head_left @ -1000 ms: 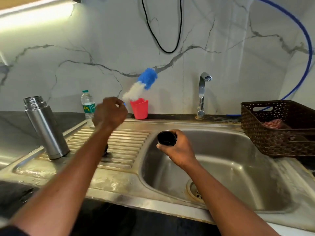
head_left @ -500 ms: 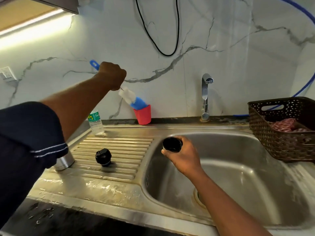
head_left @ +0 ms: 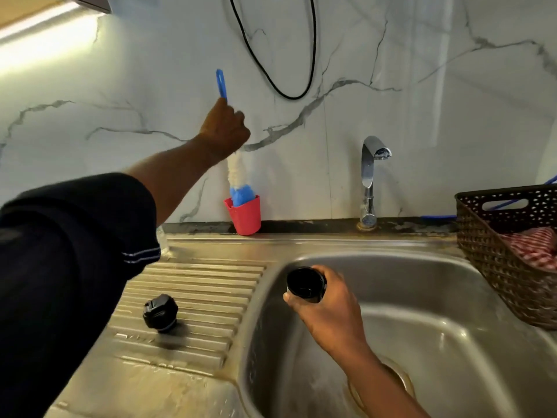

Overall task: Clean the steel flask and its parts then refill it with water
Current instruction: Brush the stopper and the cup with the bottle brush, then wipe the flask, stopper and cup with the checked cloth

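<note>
- Now, my left hand grips the brush, its tip in the red cup.
- My right hand curls round the black cap above the sink.

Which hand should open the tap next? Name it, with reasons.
Left, probably. The left hand grips the brush, whose head sits in the red cup, so it can let go; the right hand holds the black cap over the sink.

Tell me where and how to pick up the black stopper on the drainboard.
Take the stopper by its wide faceted head, from above, fingers on opposite sides. It stands head-up on the ribbed drainboard, its narrower neck underneath and hard to reach.
</note>
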